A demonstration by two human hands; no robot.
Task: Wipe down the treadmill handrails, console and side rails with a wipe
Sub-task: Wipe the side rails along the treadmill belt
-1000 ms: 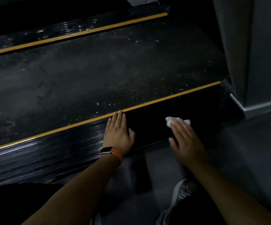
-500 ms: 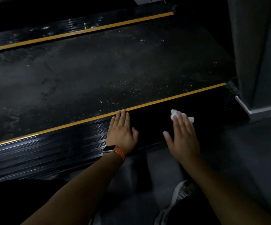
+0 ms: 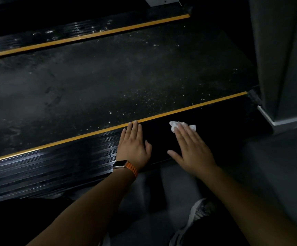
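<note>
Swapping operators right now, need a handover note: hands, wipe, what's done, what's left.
Left hand: flat on the near side rail, fingertips at its yellow stripe, holding nothing.
Right hand: straight fingers press the white wipe onto the same rail, to the right of the left hand.
Done: cannot tell; the rail's left stretch looks glossy.
Left: far side rail shows pale smudges; handrails and console are out of view.
</note>
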